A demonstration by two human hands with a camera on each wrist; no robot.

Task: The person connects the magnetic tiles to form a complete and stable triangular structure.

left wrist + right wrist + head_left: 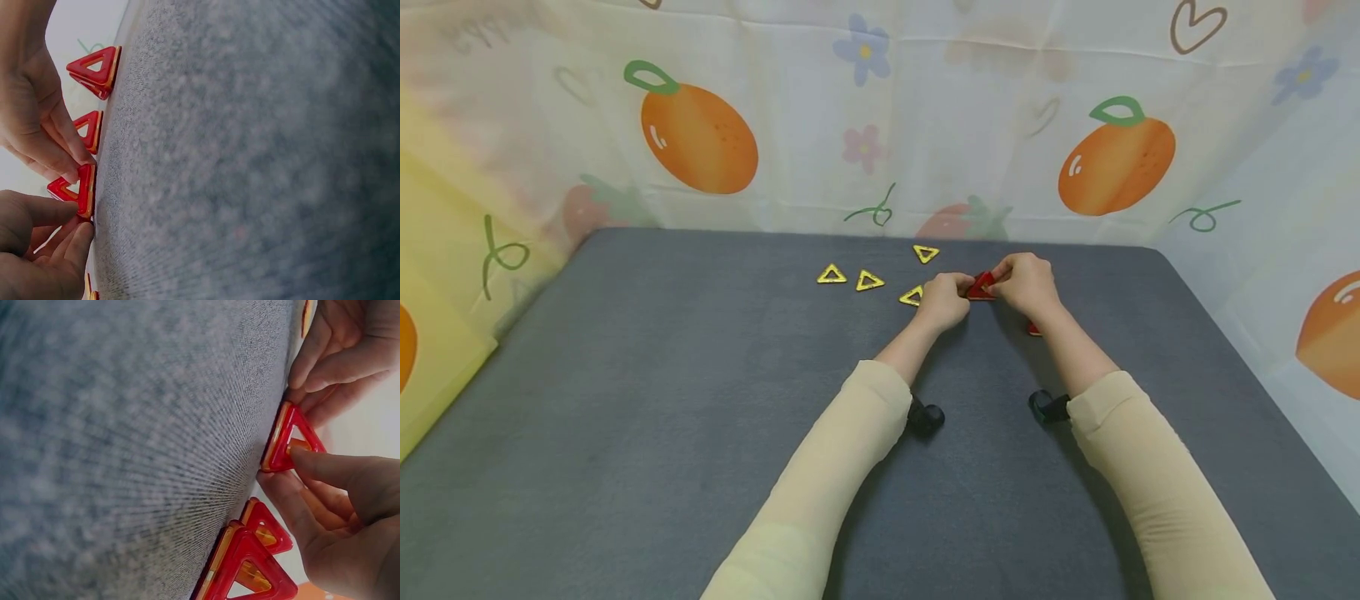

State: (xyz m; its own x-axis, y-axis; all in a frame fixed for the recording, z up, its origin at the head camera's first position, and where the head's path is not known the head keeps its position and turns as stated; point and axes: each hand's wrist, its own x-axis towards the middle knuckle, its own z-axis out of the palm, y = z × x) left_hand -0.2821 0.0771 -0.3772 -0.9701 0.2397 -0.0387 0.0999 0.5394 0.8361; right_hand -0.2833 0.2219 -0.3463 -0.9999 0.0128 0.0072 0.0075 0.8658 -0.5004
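Note:
In the head view a red triangular frame piece (978,289) stands on the table between my two hands. My left hand (945,300) pinches its left corner. On its other side my right hand (1027,282) grips it, the thumb lying over its front face in the right wrist view. The piece (277,456) stands tilted up, with orange-yellow edging behind the red. Two more red triangle sets stand to the right: a nearer one (112,65) and a smaller-looking one (95,134). In the head view my right wrist hides most of these.
Several yellow triangles lie flat on the grey table (700,400) left of my hands: one (831,275) leftmost, one (869,281) beside it, one (926,253) farther back, one (911,296) partly behind my left hand. A printed curtain (910,108) hangs behind the table.

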